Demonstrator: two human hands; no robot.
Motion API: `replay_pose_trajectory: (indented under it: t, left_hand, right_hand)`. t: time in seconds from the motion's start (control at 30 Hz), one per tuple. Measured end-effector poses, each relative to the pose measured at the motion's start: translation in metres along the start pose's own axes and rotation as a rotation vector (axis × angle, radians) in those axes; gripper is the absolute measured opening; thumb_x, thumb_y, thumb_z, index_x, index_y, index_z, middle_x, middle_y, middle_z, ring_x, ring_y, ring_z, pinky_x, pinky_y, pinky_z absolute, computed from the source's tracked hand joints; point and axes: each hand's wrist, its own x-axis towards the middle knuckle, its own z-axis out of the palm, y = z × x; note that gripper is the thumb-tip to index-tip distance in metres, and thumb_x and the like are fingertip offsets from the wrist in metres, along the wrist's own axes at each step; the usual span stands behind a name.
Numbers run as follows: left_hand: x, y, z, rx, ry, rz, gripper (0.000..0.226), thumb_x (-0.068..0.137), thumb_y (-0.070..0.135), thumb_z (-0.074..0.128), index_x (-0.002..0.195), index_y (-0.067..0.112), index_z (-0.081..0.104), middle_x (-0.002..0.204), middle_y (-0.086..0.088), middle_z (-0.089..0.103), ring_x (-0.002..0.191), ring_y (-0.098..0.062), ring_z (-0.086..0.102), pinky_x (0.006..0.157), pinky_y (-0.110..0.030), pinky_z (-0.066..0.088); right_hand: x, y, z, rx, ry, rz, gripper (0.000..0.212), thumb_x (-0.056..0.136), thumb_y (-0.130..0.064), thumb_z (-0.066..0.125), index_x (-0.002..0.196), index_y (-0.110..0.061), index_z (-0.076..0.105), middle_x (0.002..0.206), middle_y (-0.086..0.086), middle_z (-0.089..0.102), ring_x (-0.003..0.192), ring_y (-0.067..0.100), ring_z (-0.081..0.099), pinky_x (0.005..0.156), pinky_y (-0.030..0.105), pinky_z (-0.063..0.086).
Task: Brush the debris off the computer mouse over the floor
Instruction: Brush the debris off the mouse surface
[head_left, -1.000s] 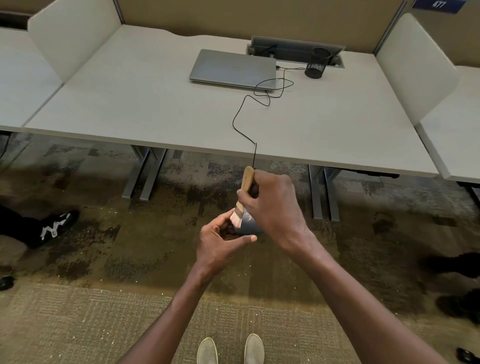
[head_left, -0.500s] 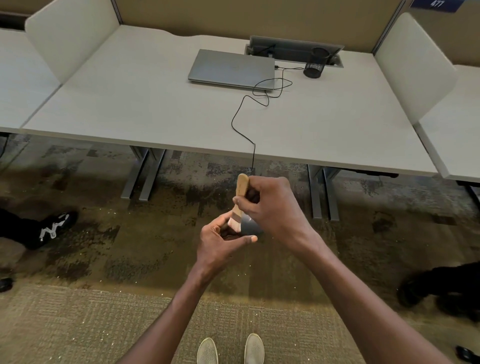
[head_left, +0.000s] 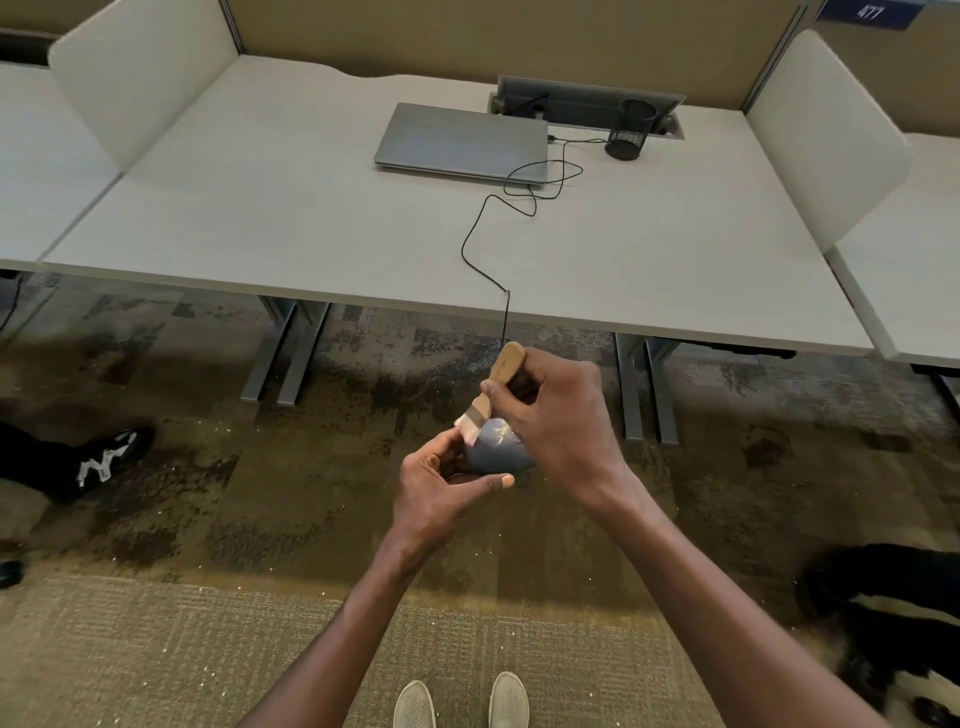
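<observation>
we hold the rounded grey-blue computer mouse (head_left: 497, 451) out over the mottled brown carpet floor (head_left: 260, 493), our left hand (head_left: 441, 483) curled round its underside, our right hand (head_left: 556, 415) gripping the small wooden-handled brush (head_left: 496, 387), pale bristles at the mouse's top left edge. the thin black cable (head_left: 485, 218) runs up over the white desk (head_left: 311, 234) edge; a hard stroke could tug it or slip the mouse loose. since half a second ago the handle has tilted more upright.
</observation>
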Motion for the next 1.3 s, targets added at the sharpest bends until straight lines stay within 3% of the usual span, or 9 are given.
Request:
replay_pose_trajectory:
  t: [0.17, 0.37, 0.6, 0.83, 1.1, 1.3]
  left_hand:
    - [0.000, 0.000, 0.000, -0.021, 0.007, 0.015, 0.074, 0.061, -0.006, 0.091, 0.126, 0.017, 0.064, 0.104, 0.011, 0.079, 0.101, -0.010, 0.075, 0.080, -0.020, 0.060]
    - [0.001, -0.002, -0.001, -0.024, 0.018, 0.037, 0.078, 0.062, -0.006, 0.091, 0.133, 0.005, 0.061, 0.115, -0.001, 0.074, 0.104, -0.008, 0.074, 0.082, -0.018, 0.058]
    - [0.000, -0.003, -0.004, -0.007, 0.023, 0.046, 0.077, 0.064, -0.005, 0.090, 0.134, 0.007, 0.061, 0.120, -0.004, 0.072, 0.107, -0.007, 0.072, 0.086, -0.021, 0.059]
    - [-0.002, -0.008, -0.006, -0.012, 0.031, 0.037, 0.075, 0.063, -0.006, 0.090, 0.131, 0.009, 0.062, 0.116, -0.003, 0.074, 0.106, -0.009, 0.073, 0.085, -0.022, 0.059]
    - [0.000, -0.009, -0.004, -0.009, 0.017, 0.038, 0.073, 0.062, -0.003, 0.092, 0.127, 0.017, 0.065, 0.115, -0.001, 0.075, 0.107, -0.012, 0.073, 0.085, -0.024, 0.060]
    - [-0.005, -0.014, -0.008, 0.033, -0.004, 0.041, 0.072, 0.061, 0.001, 0.093, 0.121, 0.029, 0.065, 0.110, 0.009, 0.077, 0.108, -0.008, 0.072, 0.085, -0.020, 0.058]
  right_hand:
    - [0.002, 0.001, -0.011, -0.048, 0.119, -0.008, 0.014, 0.092, -0.020, 0.073, 0.085, -0.007, 0.071, 0.072, 0.000, 0.071, 0.064, 0.012, 0.068, 0.057, 0.030, 0.057]
    - [-0.001, 0.006, -0.019, -0.027, -0.056, 0.028, 0.011, 0.089, -0.020, 0.076, 0.083, -0.010, 0.074, 0.072, -0.001, 0.072, 0.065, 0.013, 0.069, 0.058, 0.034, 0.056]
    - [0.008, 0.023, -0.022, -0.051, 0.019, 0.107, 0.014, 0.089, -0.021, 0.076, 0.089, -0.007, 0.074, 0.080, 0.002, 0.075, 0.072, 0.013, 0.074, 0.064, 0.038, 0.062]
    - [0.010, 0.024, -0.024, -0.060, 0.133, 0.106, 0.014, 0.090, -0.023, 0.075, 0.090, -0.009, 0.074, 0.078, -0.002, 0.074, 0.070, 0.004, 0.072, 0.062, 0.023, 0.061]
    - [0.015, 0.019, -0.011, -0.087, 0.046, 0.132, 0.017, 0.089, -0.023, 0.076, 0.085, -0.007, 0.073, 0.076, 0.002, 0.075, 0.068, 0.014, 0.073, 0.061, 0.039, 0.061]
    - [0.024, 0.038, -0.017, -0.157, 0.046, 0.193, 0.015, 0.091, -0.021, 0.074, 0.086, -0.006, 0.073, 0.076, 0.002, 0.073, 0.067, 0.014, 0.072, 0.062, 0.032, 0.062]
